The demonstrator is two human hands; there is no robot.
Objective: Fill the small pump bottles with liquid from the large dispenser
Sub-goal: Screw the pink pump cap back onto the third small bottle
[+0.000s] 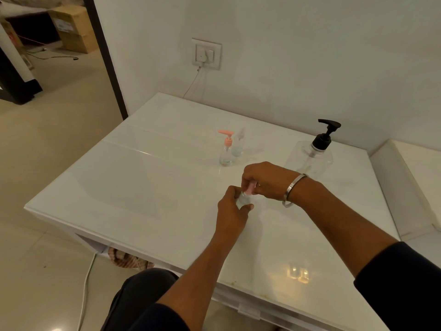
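The worry I'd have is a spill or a dropped part: the small clear plastic pump bottle is held up off the glossy white tabletop, and if the pink pump top is being twisted, a slip of either grip could tip the bottle or send the top skidding across that slick surface. Whether the top is being loosened or tightened I cannot tell, and how much liquid is inside the bottle is hidden by the fingers.

The left hand is curled round the bottle's body, thumb lying across the front, holding it steady. The right hand, a metal bangle on its wrist, is bunched above it, fingertips pinching the pink top. The two hands are nearly touching, with the bottle between them.

Just beyond the right hand stands the large clear dispenser bottle with a black pump head; it looks close to empty, though I can't be sure. Farther out past both hands, a second small clear bottle with a pink pump stands beside another small clear bottle, close together.
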